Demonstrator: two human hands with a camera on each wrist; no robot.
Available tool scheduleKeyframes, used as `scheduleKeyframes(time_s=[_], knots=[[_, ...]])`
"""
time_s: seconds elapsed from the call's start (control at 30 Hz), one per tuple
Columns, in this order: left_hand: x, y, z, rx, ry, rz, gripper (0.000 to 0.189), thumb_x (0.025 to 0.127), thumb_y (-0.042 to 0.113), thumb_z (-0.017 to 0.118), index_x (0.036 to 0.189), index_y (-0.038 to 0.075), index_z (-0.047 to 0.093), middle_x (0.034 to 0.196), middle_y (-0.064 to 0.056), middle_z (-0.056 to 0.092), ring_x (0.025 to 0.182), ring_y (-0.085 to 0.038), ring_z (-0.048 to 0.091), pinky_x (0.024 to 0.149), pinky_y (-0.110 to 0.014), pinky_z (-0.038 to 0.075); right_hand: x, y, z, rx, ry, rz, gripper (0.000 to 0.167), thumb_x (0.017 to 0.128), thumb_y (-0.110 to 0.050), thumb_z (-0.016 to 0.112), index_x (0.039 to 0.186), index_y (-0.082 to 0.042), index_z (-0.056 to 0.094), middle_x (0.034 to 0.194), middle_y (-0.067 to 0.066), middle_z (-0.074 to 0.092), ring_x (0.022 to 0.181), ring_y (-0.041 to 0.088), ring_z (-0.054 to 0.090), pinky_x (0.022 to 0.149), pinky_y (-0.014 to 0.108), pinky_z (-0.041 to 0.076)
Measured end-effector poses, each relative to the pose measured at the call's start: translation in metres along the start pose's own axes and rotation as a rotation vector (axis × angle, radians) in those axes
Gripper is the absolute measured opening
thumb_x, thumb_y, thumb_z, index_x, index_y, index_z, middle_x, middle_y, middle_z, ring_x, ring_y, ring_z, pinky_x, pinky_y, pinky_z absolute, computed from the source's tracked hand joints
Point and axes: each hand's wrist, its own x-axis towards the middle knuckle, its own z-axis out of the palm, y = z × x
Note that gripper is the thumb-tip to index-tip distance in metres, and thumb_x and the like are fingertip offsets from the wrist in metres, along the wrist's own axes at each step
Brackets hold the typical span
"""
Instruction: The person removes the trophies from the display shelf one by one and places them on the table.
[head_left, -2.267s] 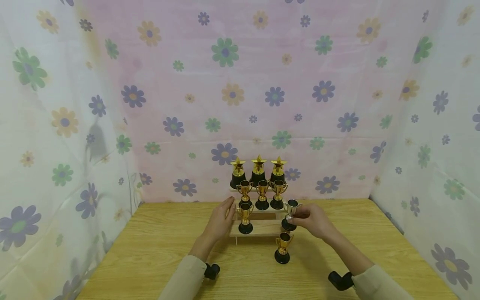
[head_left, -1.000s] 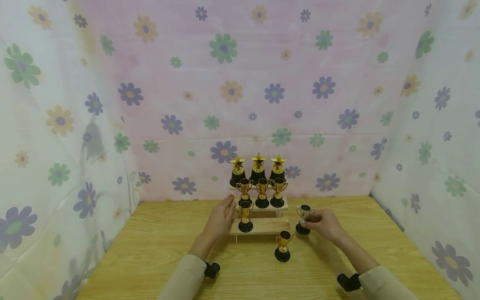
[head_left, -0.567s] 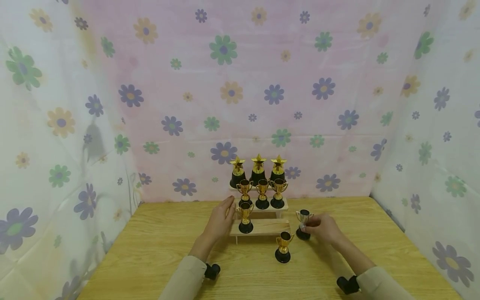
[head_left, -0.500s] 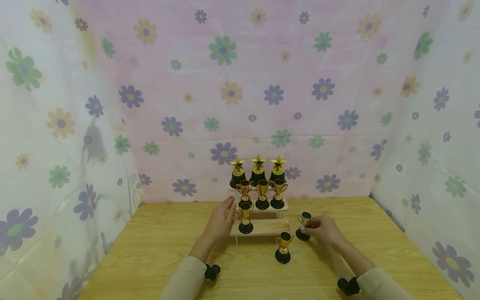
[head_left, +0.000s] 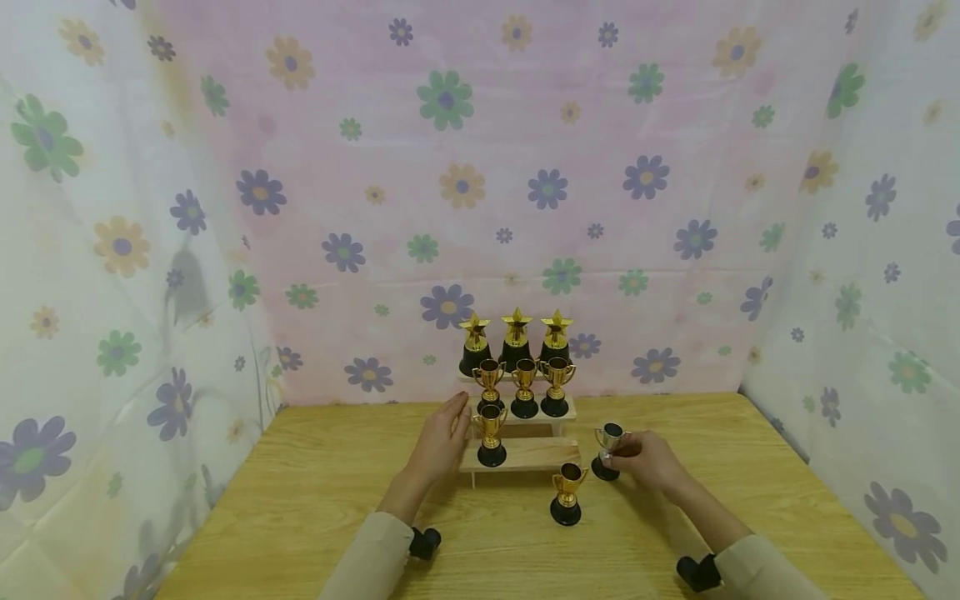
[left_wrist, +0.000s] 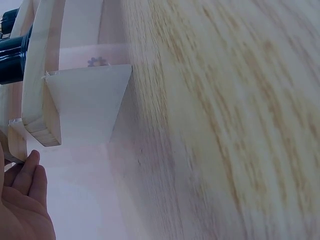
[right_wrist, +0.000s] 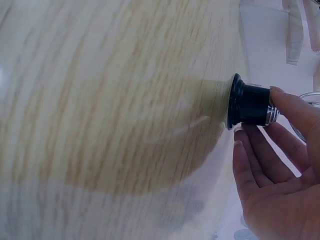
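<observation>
My right hand [head_left: 651, 460] pinches a silver trophy cup [head_left: 611, 438] with a black base, right of the stand. In the right wrist view, thumb and fingers hold it just above the black base [right_wrist: 250, 106]. With straight fingers, my left hand [head_left: 438, 437] touches the left side of the tiered wooden stand [head_left: 536, 452]; the left wrist view has its fingertips at a shelf end [left_wrist: 17, 145]. On the lowest shelf's left stands a gold trophy cup [head_left: 491, 429]. Another gold trophy cup [head_left: 568, 492] stands on the table in front.
Three gold star trophies [head_left: 517, 337] line the top shelf, and three gold cups [head_left: 525, 383] the middle one. Floral cloth [head_left: 450, 192] surrounds the wooden table [head_left: 337, 483] at the back and sides.
The silver trophy cup has moved in my right hand from the lowest shelf's right end, rightward and down beside the stand. In the last half second it barely moves. My left hand stays put.
</observation>
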Motion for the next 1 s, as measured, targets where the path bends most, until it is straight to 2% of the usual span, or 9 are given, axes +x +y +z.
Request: scheduleKeyframes(time_s=[0.13, 0.27, 0.4, 0.63, 0.77, 1.0], knots=[[-0.001, -0.001, 0.001, 0.012, 0.007, 0.02, 0.046, 0.111, 0.021, 0.046, 0.146, -0.009, 0.049, 0.151, -0.026, 0.049, 0.139, -0.042, 0.048, 0.116, -0.051, 0.039, -0.003, -0.001, -0.001, 0.018, -0.007, -0.001, 0.018, 0.089, -0.016, 0.081, 0.098, -0.002, 0.072, 0.096, 0.006, 0.074, 0.09, 0.02, 0.068, 0.081, 0.04, 0.056], [-0.001, -0.002, 0.002, 0.022, 0.006, 0.019, 0.046, 0.111, 0.022, 0.045, 0.146, -0.009, 0.05, 0.15, -0.026, 0.049, 0.139, -0.042, 0.048, 0.116, -0.051, 0.039, -0.008, -0.001, -0.005, 0.019, -0.02, -0.028, 0.023, 0.088, -0.013, 0.081, 0.105, 0.0, 0.072, 0.099, 0.009, 0.073, 0.092, 0.023, 0.068, 0.082, 0.04, 0.057], [0.0, -0.001, 0.001, 0.014, 0.006, 0.019, 0.046, 0.111, 0.021, 0.045, 0.146, -0.009, 0.049, 0.151, -0.027, 0.048, 0.139, -0.042, 0.047, 0.116, -0.051, 0.039, -0.013, -0.003, -0.012, -0.007, -0.025, -0.033, 0.034, 0.089, -0.017, 0.081, 0.114, 0.003, 0.071, 0.105, 0.012, 0.073, 0.095, 0.026, 0.069, 0.082, 0.042, 0.058], [0.001, 0.0, 0.001, 0.001, 0.016, 0.035, 0.044, 0.11, 0.016, 0.047, 0.145, -0.011, 0.049, 0.149, -0.03, 0.048, 0.139, -0.044, 0.047, 0.115, -0.054, 0.039, -0.021, -0.005, -0.022, -0.029, -0.03, -0.06, 0.042, 0.089, -0.019, 0.08, 0.12, 0.007, 0.067, 0.11, 0.019, 0.072, 0.097, 0.029, 0.069, 0.081, 0.041, 0.059], [0.002, -0.002, 0.001, -0.007, 0.014, 0.03, 0.044, 0.11, 0.016, 0.048, 0.145, -0.011, 0.049, 0.149, -0.031, 0.048, 0.139, -0.044, 0.047, 0.115, -0.054, 0.039, -0.026, -0.006, -0.027, -0.043, -0.034, -0.074, 0.044, 0.09, -0.02, 0.079, 0.122, 0.008, 0.066, 0.11, 0.018, 0.072, 0.095, 0.028, 0.07, 0.08, 0.042, 0.059], [0.001, -0.004, 0.003, -0.002, 0.018, 0.033, 0.045, 0.11, 0.017, 0.047, 0.145, -0.011, 0.05, 0.149, -0.029, 0.049, 0.138, -0.045, 0.048, 0.114, -0.054, 0.04, -0.037, -0.012, -0.033, -0.021, -0.04, -0.041, 0.045, 0.091, -0.022, 0.079, 0.124, 0.006, 0.065, 0.111, 0.013, 0.071, 0.095, 0.024, 0.068, 0.077, 0.037, 0.058]])
